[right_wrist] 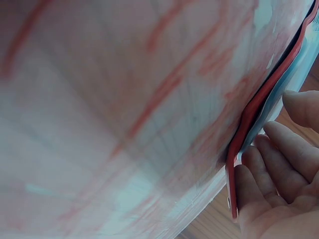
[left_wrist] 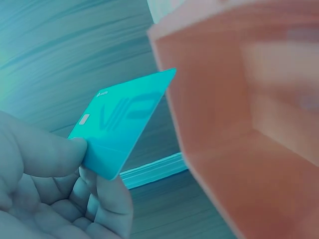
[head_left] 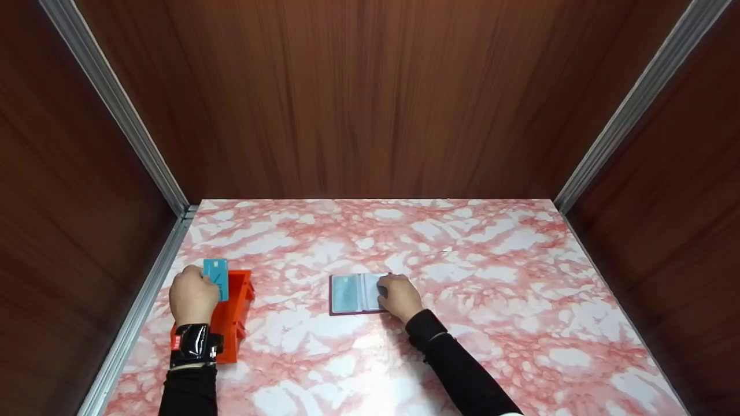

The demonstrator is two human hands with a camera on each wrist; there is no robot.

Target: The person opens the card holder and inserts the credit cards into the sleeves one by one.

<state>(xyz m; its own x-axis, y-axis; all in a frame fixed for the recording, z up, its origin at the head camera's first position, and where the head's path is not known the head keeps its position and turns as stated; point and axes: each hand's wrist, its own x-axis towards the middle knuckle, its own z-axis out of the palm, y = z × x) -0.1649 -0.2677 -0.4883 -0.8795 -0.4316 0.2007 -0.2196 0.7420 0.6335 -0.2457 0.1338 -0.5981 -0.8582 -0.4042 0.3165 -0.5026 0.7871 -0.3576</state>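
Observation:
My left hand (head_left: 193,294) pinches a teal card (head_left: 216,277) between thumb and fingers, above the left side of an orange bin (head_left: 243,312). In the left wrist view the card (left_wrist: 122,122) shows a chip and the letters VIP, tilted beside the bin's wall (left_wrist: 199,99). On the table lies a card holder (head_left: 346,293) with a dark red cover, spread flat with clear sleeves showing. My right hand (head_left: 400,296) rests on its right half. Up close, those fingers (right_wrist: 284,164) touch the sleeves and the red cover edge (right_wrist: 249,112), loosely bent.
The table (head_left: 491,300) has a red and white marbled top. Brown wood-look panels (head_left: 370,104) stand at the back and both sides, with metal rails (head_left: 127,115) along the corners. The bin stands near the table's left edge.

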